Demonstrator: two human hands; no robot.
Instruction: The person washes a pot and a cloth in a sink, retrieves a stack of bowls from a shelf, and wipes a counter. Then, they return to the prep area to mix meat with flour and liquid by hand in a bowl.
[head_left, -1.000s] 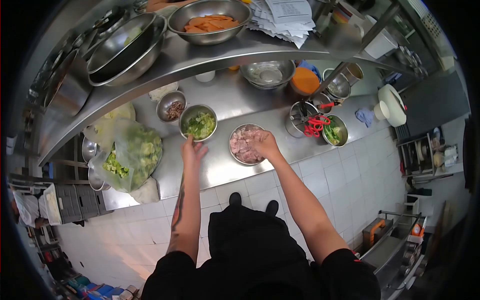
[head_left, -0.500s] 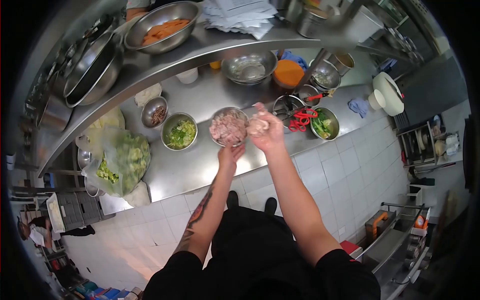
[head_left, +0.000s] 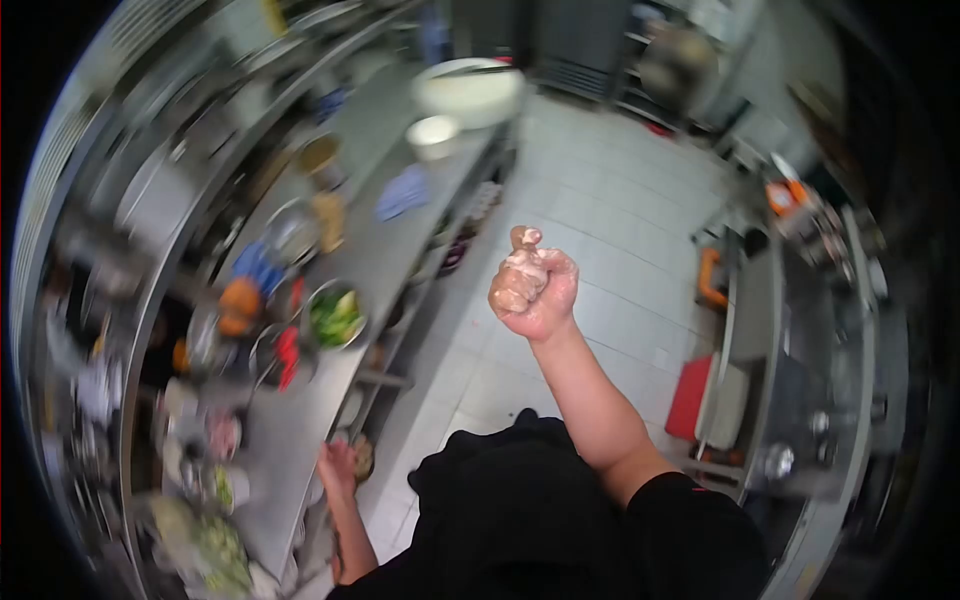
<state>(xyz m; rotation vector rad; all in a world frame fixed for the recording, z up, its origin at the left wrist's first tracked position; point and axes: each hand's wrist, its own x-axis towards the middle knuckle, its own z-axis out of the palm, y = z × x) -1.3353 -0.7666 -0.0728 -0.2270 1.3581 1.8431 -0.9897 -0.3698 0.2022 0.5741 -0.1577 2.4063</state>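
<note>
My right hand point(head_left: 560, 300) is raised over the tiled floor, its fingers curled around a clump of raw meat point(head_left: 520, 285). Bits of the pale pink meat cling to the fingers and poke out at the top. Low by the counter's front edge is my left hand point(head_left: 338, 465), blurred, with its fingers hard to make out. A bowl of raw meat point(head_left: 222, 435) stands on the steel counter point(head_left: 285, 425) to the left of that hand. Close by is a smeared bowl of chopped greens point(head_left: 225, 487).
Farther along the counter are a bowl of green vegetables point(head_left: 337, 316), red-handled scissors point(head_left: 288, 358), a blue cloth point(head_left: 403, 193) and a white tub point(head_left: 434, 138). A bag of greens point(head_left: 218, 555) lies at the near end. Opposite, a red box point(head_left: 690, 397) sits beside a steel unit.
My view has swung right, away from the counter. My right hand, still gripping the meat, has left the bowl and is over the floor. My left hand has come off the meat bowl.
</note>
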